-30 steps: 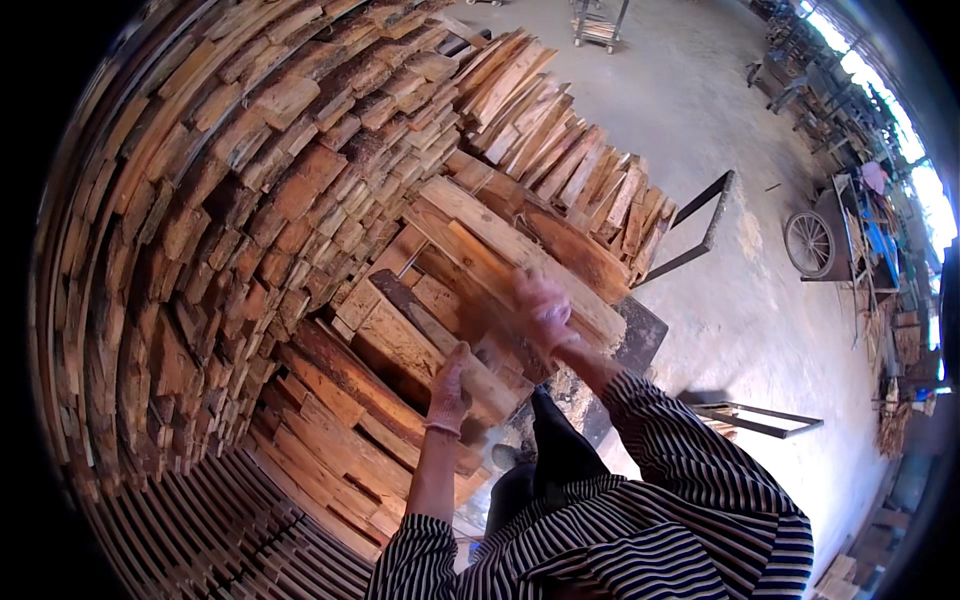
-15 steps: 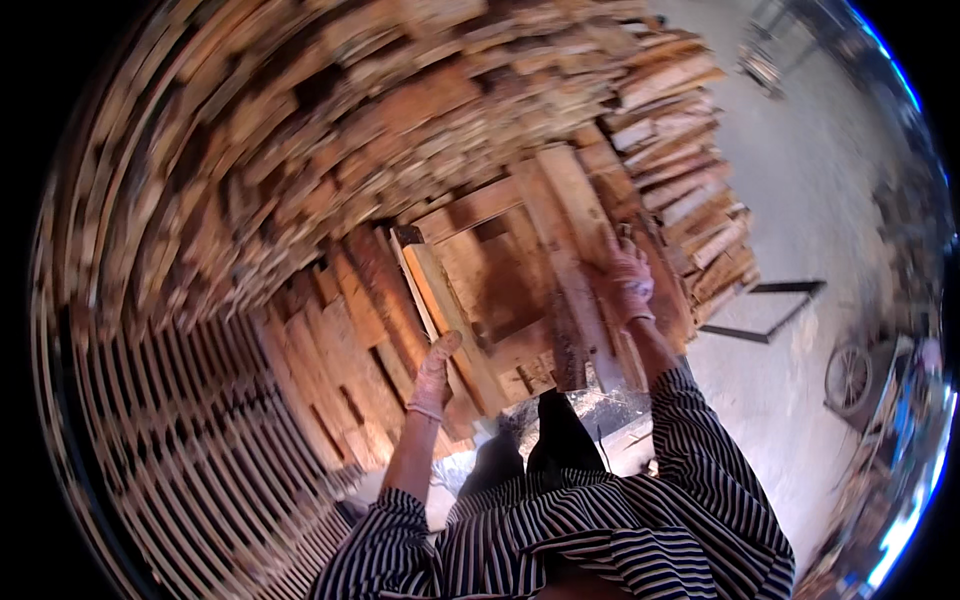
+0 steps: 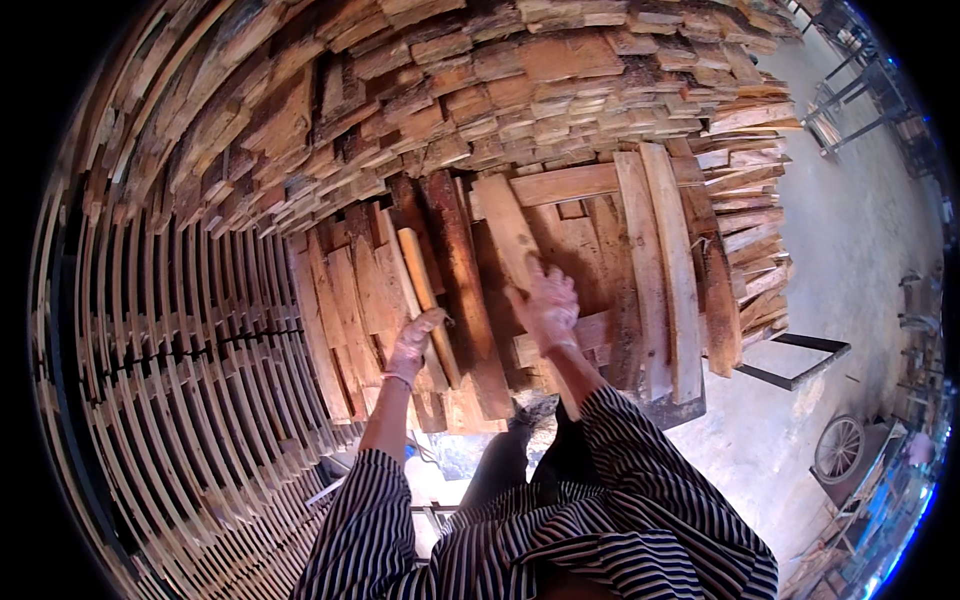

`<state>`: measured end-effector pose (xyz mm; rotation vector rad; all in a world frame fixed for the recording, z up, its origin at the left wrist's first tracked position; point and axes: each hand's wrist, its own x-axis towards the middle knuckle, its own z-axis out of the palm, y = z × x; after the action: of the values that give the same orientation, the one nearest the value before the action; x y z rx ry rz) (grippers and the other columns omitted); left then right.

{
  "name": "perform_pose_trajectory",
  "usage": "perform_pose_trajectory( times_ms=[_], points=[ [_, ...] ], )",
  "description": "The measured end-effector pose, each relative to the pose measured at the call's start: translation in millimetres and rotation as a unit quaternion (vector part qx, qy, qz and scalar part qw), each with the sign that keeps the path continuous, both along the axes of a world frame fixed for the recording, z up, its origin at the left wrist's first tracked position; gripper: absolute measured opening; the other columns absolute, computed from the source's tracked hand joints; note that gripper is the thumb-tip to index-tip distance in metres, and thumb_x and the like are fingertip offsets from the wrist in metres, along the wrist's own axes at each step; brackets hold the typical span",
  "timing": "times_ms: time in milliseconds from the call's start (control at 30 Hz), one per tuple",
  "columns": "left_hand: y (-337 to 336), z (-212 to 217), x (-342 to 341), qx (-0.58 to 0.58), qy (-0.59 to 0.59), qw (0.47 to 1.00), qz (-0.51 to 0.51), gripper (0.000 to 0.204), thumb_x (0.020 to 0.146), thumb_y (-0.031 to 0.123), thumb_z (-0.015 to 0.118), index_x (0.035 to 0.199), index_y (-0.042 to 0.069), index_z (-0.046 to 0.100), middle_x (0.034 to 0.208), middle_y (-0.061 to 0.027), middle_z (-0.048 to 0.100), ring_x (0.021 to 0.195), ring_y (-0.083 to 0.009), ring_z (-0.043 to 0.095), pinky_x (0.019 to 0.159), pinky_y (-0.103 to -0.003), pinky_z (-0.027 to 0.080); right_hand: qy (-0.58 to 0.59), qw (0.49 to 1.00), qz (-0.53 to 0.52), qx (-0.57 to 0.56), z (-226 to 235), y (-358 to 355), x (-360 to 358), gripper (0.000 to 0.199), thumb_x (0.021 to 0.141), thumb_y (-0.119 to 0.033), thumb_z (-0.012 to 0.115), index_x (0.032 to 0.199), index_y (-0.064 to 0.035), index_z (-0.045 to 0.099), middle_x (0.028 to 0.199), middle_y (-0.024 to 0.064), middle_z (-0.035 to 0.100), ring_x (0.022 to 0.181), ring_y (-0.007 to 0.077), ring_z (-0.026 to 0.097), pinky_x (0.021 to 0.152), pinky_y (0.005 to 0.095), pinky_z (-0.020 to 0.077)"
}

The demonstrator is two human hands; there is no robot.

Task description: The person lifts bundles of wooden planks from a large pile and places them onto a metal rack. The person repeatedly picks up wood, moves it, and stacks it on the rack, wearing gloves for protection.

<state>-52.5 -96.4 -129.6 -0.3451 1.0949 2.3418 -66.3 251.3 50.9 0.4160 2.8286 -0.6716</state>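
My left hand is closed around a narrow wooden board, which stands tilted on its edge at the left of the stack. Just to the right of it lies a dark, reddish-brown board with rough bark-like edges. My right hand grips a pale plank, thumb on its left side and fingers on its right; the palm and forearm cover its lower part. Two long light planks lie side by side further right, next to a brown rough-edged board.
A high wall of stacked boards rises behind. On the left stand racks of thin slats. Board ends jut out at the right. On the concrete floor are a black metal frame and a spoked wheel.
My left hand has carried the narrow board leftward past the dark boards. My right hand has left the right-hand planks and moved left onto the pale plank. The view has shifted.
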Motion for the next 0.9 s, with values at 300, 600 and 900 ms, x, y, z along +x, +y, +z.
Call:
perform_pose_trajectory(
  times_ms=[300, 600, 900],
  points=[
    [19, 41, -1, -0.079, 0.165, 0.981, -0.072, 0.039, 0.098, 0.036, 0.069, 0.118, 0.003, 0.076, 0.135, -0.0160, 0.068, 0.131, -0.0314, 0.059, 0.118, -0.047, 0.039, 0.068, 0.994, 0.017, 0.083, -16, 8, -10, 0.072, 0.093, -0.052, 0.066, 0.155, -0.0203, 0.046, 0.150, 0.0184, 0.053, 0.135, 0.0388, 0.052, 0.105, 0.0545, 0.0477],
    [-42, 17, -1, -0.127, 0.046, 0.991, -0.022, 0.065, 0.084, 0.035, 0.076, 0.133, -0.007, 0.064, 0.133, -0.0164, 0.070, 0.130, -0.0270, 0.061, 0.121, -0.039, 0.037, -0.018, 0.976, -0.140, 0.164, 24, 151, 10, 0.095, 0.085, -0.067, 0.070, 0.162, -0.0225, 0.036, 0.158, 0.0241, 0.042, 0.144, 0.0421, 0.044, 0.114, 0.0536, 0.0399],
    [43, 33, -6, -0.123, 0.185, 0.969, -0.105, 0.084, 0.092, 0.065, 0.067, 0.145, 0.000, 0.056, 0.138, -0.0063, 0.067, 0.136, -0.0210, 0.056, 0.122, -0.037, 0.035, -0.005, 0.963, -0.153, 0.221, 8, 258, 33, 0.085, 0.087, -0.061, 0.072, 0.159, -0.0299, 0.039, 0.133, 0.0220, 0.061, 0.118, 0.0424, 0.063, 0.095, 0.0530, 0.0535]
  ],
)
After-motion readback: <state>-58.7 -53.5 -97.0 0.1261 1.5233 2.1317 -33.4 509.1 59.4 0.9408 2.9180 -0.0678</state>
